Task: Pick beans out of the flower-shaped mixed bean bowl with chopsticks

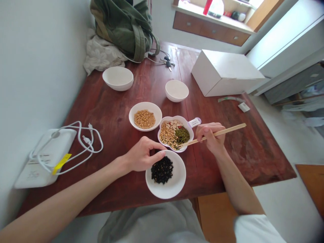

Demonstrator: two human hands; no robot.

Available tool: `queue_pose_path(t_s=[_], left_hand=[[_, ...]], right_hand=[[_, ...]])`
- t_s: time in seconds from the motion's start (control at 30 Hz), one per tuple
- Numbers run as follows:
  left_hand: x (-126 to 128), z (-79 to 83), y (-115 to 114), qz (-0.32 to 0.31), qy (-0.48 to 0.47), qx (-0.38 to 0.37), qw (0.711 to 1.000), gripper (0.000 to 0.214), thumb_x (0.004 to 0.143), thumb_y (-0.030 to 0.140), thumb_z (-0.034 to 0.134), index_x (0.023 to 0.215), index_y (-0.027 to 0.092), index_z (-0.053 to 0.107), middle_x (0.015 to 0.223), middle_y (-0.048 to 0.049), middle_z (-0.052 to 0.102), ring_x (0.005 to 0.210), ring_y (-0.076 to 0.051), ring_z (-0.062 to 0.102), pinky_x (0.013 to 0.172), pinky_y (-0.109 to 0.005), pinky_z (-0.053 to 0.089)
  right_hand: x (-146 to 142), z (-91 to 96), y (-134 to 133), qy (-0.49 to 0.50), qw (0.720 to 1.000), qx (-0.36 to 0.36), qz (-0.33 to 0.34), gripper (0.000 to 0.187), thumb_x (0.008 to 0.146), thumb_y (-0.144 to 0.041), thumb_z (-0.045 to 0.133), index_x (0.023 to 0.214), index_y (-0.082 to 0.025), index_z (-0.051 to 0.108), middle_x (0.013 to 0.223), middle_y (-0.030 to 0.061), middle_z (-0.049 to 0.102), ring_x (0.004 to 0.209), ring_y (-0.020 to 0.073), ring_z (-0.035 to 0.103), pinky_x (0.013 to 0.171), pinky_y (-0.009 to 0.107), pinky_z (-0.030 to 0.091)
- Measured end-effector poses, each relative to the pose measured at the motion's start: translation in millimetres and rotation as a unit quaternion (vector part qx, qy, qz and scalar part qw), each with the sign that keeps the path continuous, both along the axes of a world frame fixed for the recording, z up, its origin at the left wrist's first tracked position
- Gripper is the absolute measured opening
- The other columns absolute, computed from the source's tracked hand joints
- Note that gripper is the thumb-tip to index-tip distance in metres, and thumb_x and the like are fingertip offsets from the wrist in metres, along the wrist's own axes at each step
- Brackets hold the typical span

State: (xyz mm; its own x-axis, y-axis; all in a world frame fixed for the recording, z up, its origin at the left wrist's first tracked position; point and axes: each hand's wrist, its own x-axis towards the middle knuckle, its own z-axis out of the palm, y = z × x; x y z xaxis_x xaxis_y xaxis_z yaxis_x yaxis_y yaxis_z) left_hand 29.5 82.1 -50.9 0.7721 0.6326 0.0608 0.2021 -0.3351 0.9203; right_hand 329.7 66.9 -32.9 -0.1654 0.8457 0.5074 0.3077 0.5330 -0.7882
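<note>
My right hand (211, 136) is closed on a pair of wooden chopsticks (227, 130), and their tips reach into the handled bowl of mixed beans (174, 133), near the green ones. My left hand (141, 155) curls its fingers over the rim of the white bowl of black beans (165, 174) at the table's near edge. A white bowl of yellow soybeans (145, 116) sits just behind, to the left of the mixed bowl.
Two empty white bowls (118, 78) (177, 90) stand farther back on the red-brown wooden table (253, 152). A white box (224, 72) lies at the right, a green backpack (124, 27) and keys (167, 62) at the back, a white device with a cable (48, 157) at the left.
</note>
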Motion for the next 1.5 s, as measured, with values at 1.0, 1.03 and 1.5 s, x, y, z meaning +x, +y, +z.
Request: queue_pose_path(t_s=[1.0,1.03,1.5], left_hand=[[9,-0.9,-1,0.017,-0.017,0.01,1.0,0.025,0.095,0.031,0.067,0.105,0.015,0.083,0.075,-0.0016,0.077,0.051,-0.004,0.056,0.048,-0.012,0.038],[9,-1.0,-1,0.016,-0.016,0.011,1.0,0.025,0.095,0.031,0.067,0.104,0.014,0.083,0.074,-0.0016,0.077,0.051,-0.004,0.056,0.048,-0.012,0.039],[9,-2.9,-1,0.023,0.004,0.003,1.0,0.029,0.094,0.035,0.068,0.106,0.013,0.084,0.077,-0.0035,0.078,0.054,-0.006,0.057,0.049,-0.014,0.039]], right_hand=[[-18,-10.3,0,0.055,0.995,-0.033,0.071,0.058,0.104,-0.048,0.053,0.061,-0.016,0.073,0.048,0.0025,0.055,0.045,0.0083,0.049,0.051,0.026,0.033],[-21,-9.7,0,0.036,0.996,-0.025,0.081,0.054,0.103,-0.046,0.056,0.061,-0.016,0.073,0.05,0.0025,0.057,0.048,0.0083,0.051,0.053,0.026,0.035],[-17,-5.7,2,0.042,0.995,-0.049,0.075,0.083,0.104,-0.072,0.025,0.055,-0.019,0.065,0.053,0.0051,0.059,0.052,0.0122,0.055,0.058,0.031,0.041]])
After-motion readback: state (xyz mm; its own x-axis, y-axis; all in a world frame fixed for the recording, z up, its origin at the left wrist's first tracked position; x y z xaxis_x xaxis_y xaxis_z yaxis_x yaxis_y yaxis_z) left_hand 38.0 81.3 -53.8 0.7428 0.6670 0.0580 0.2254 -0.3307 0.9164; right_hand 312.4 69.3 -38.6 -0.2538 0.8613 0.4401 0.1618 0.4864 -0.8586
